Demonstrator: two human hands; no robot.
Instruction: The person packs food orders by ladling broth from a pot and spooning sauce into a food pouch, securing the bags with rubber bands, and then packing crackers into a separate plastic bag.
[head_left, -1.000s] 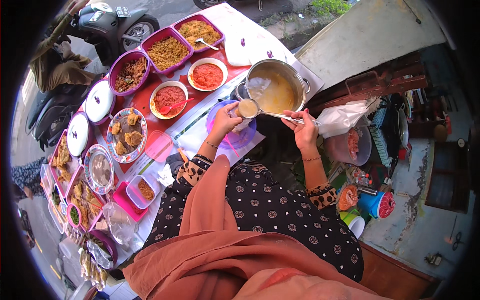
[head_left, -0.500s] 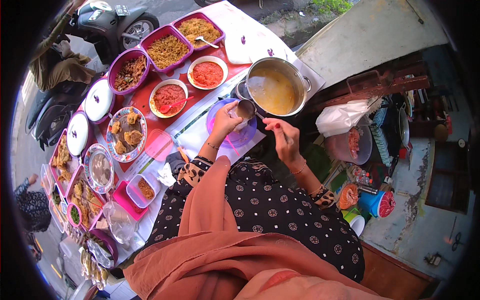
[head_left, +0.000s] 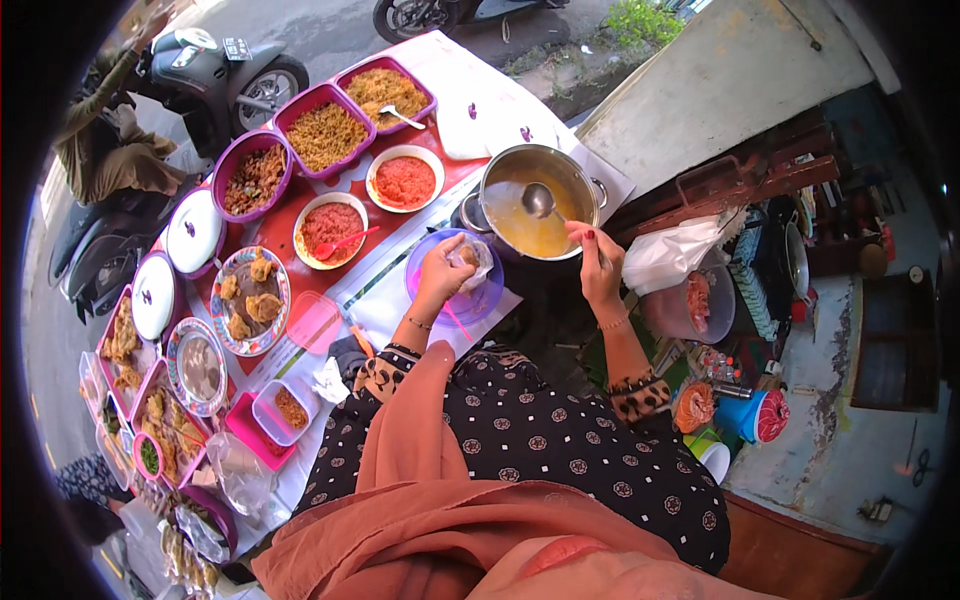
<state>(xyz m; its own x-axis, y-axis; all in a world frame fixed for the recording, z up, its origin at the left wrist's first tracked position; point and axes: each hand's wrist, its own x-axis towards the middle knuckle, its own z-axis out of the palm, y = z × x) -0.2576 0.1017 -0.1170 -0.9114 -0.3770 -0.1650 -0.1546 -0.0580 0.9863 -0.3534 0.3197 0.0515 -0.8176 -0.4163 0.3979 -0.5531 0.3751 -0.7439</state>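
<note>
My left hand (head_left: pixel 443 272) pinches a small clear plastic bag (head_left: pixel 479 259) by its edge, over a purple bowl (head_left: pixel 487 303) on the table's near side. A pink stick-like handle juts out of that bowl. My right hand (head_left: pixel 598 268) grips a metal ladle (head_left: pixel 538 201) by its handle. The ladle's bowl is inside the big steel pot (head_left: pixel 598 207), at the surface of a yellowish soup. The pot stands at the right end of the table, just beyond both hands. What the bag contains is hard to make out.
Left of the pot are two bowls of red sambal (head_left: pixel 405 182) and purple tubs of noodles (head_left: pixel 328 138). Plates of fried food (head_left: pixel 263 308) and white-lidded pots (head_left: pixel 153 281) follow farther left. A white plastic bag (head_left: pixel 675 253) hangs at right. A parked motorbike (head_left: pixel 215 75) and a person are beyond the table.
My right hand has carried the ladle from above the bag up and right into the pot. The left hand stays over the purple bowl with the bag.
</note>
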